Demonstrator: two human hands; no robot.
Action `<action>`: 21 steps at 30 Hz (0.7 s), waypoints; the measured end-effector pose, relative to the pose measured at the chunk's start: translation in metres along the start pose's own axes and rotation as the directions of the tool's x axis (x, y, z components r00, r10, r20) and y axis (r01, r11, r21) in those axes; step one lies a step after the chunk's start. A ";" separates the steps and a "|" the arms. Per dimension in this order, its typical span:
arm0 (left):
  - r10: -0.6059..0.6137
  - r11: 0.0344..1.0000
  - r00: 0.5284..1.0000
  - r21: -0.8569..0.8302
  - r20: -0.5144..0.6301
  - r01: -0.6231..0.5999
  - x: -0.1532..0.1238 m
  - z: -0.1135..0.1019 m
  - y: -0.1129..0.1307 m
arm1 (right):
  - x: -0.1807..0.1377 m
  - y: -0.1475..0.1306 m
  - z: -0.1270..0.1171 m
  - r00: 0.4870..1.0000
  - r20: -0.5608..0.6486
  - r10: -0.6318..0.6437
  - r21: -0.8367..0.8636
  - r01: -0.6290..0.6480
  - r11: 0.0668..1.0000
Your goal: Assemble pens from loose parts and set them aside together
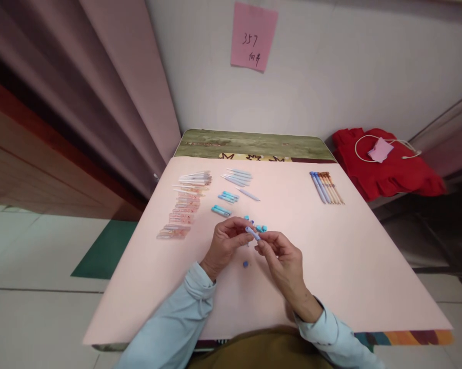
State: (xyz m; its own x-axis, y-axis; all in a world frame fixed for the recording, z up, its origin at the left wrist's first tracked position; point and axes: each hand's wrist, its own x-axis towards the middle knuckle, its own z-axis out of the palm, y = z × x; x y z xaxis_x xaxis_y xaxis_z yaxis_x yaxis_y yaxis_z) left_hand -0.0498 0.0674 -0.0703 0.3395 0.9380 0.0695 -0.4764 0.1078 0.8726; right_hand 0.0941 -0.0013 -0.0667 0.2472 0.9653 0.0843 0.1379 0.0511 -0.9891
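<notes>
A short light-purple pen barrel (253, 233) is held between my two hands above the middle of the table, tilted, one end toward the upper left. My left hand (227, 241) pinches its upper end with thumb and forefinger. Around its lower end, the fingertips of my right hand (282, 256) are closed. Small turquoise pieces (261, 228) lie just beyond the hands, partly hidden by them. A small dark-blue piece (245, 264) rests on the table nearer to me. Past my left hand are turquoise pen parts (221, 210) and more turquoise barrels (228, 197).
Slim pale-blue sticks (236, 177) and one purple stick (248, 193) lie farther back. Clear and pinkish pen parts (182, 210) form a column at left. Several assembled-looking pens (326, 188) lie at right on the pink table cover (354, 266). Red cloth (392, 177) sits beyond the right edge.
</notes>
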 end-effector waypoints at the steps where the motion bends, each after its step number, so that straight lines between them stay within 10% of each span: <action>1: -0.002 1.000 1.000 0.024 0.010 0.002 -0.001 0.002 0.002 | 0.000 -0.002 0.001 1.000 0.004 0.000 0.021 0.000 1.000; 9: -0.156 0.987 0.988 0.051 0.020 0.155 -0.002 0.009 0.010 | 0.003 -0.011 0.008 0.997 -0.041 0.069 0.227 -0.058 0.972; 15: -0.279 0.960 0.960 0.018 0.033 0.279 -0.001 0.010 0.006 | 0.007 -0.008 0.006 0.993 -0.117 0.022 0.023 -0.019 1.000; 21: -0.215 0.975 0.947 -0.116 -0.240 0.191 0.011 -0.010 0.012 | 0.024 -0.013 -0.025 0.968 -0.243 -0.053 -0.071 0.037 0.997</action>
State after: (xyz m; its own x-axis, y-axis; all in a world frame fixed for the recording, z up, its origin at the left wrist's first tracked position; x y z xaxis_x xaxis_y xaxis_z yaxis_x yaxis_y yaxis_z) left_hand -0.0599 0.0828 -0.0638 0.2289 0.9440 -0.2376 -0.4935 0.3229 0.8076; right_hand 0.1225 0.0149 -0.0485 0.4655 0.8699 0.1632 0.2145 0.0680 -0.9743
